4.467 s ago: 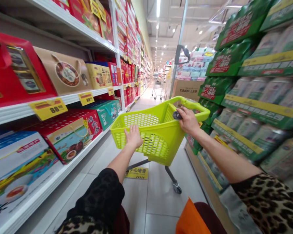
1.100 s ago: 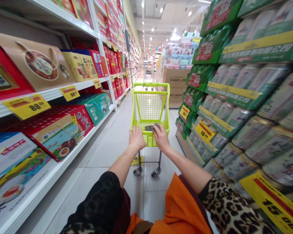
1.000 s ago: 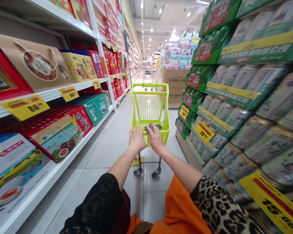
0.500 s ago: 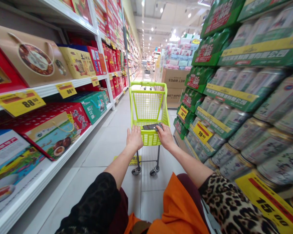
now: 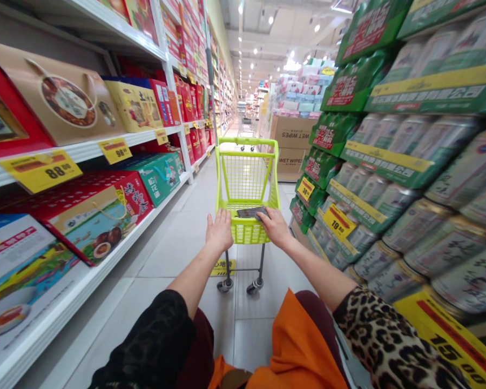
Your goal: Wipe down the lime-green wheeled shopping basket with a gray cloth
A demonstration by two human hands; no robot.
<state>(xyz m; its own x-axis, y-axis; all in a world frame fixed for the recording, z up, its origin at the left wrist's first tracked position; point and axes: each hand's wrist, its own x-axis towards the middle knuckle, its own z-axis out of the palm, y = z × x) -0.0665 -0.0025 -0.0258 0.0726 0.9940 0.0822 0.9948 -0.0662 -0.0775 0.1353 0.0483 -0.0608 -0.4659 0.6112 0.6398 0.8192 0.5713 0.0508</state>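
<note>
Lime-green shopping cart (image 5: 247, 178) sat on the tile floor (image 5: 174, 254) right in front of us. Our left hand (image 5: 219, 231) lay open on the cart's near end, and our right hand (image 5: 274, 227) rested flat, well apart from it, just beside a dark phone (image 5: 249, 212) lying in the basket.

- Left sleeve (image 5: 149, 340): black with a faint tonal pattern, ending on the forearm well behind the left hand (image 5: 219, 231)
- Right sleeve (image 5: 389, 340): brown, black and cream leopard print, ending on the forearm behind the right hand (image 5: 275, 227)
- Orange cloth (image 5: 299, 346): loose and soft, below and behind both hands
- Dark maroon clothing (image 5: 198, 346): below and behind the left hand, beside the orange cloth
</note>
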